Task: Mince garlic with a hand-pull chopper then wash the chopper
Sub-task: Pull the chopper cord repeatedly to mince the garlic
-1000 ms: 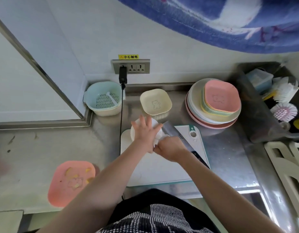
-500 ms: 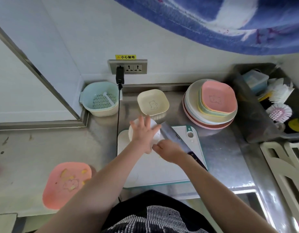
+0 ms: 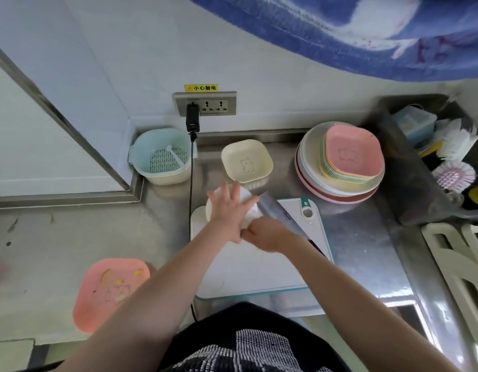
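your left hand (image 3: 230, 213) lies flat on top of the white chopper (image 3: 213, 208), fingers straight and spread, palm pressing down on its lid. the chopper sits at the far left corner of the white cutting board (image 3: 248, 269), mostly hidden under that hand, so only its round rim shows on the left and at the back. your right hand (image 3: 267, 234) is right beside it on the near right, touching the heel of your left hand, fingers curled in a closed grip; what it pinches is hidden between the two hands, so i cannot tell whether that is the pull handle. a knife (image 3: 278, 213) lies on the board behind your right hand, blade pointing toward the far left, its tip near your left fingertips. a cream bowl (image 3: 247, 163) stands on the steel counter (image 3: 366, 237) just behind the chopper, apart from it. to its left a pale blue strainer basket (image 3: 161, 155) sits in the corner below a wall socket (image 3: 205, 103) with a black plug in it. a stack of plates (image 3: 340, 170) with pink dishes on top stands to the right. a pink dish (image 3: 109, 291) holding a few yellowish bits rests on the counter near your left forearm. brushes (image 3: 454, 173) lie in a dark tray at the far right.
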`<action>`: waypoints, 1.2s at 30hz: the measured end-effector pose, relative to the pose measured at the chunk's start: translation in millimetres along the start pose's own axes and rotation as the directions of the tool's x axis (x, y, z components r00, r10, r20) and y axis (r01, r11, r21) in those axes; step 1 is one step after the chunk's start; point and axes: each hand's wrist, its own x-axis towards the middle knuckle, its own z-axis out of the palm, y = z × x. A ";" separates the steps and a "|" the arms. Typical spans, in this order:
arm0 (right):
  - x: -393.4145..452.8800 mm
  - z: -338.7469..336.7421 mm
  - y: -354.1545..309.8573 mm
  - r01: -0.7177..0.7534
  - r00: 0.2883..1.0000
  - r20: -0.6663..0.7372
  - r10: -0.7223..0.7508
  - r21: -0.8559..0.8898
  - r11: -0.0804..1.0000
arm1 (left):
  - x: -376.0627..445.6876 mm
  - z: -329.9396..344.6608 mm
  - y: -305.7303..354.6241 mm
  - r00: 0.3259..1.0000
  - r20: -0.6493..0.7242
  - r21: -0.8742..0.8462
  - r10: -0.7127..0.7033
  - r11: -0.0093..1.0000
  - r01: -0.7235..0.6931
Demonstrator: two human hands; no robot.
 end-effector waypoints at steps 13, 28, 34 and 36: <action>-2.0 -6.1 26.3 -0.062 0.993 -0.114 0.028 -0.308 0.949 | 0.3 2.4 2.9 0.999 -0.040 0.044 0.005 0.999 -0.004; -9.8 -7.9 57.4 -0.178 0.982 -0.125 0.142 -0.361 0.915 | 5.2 1.4 4.0 0.999 -0.024 -0.047 -0.022 0.999 0.021; 4.2 -7.7 8.9 -0.007 0.991 -0.128 -0.029 -0.267 0.964 | 4.9 5.1 -1.0 0.998 0.037 -0.162 -0.043 0.986 0.048; 0.3 -12.1 32.1 -0.161 0.982 -0.131 0.133 -0.238 0.958 | 4.1 6.0 1.9 0.999 0.041 -0.177 -0.016 0.984 0.023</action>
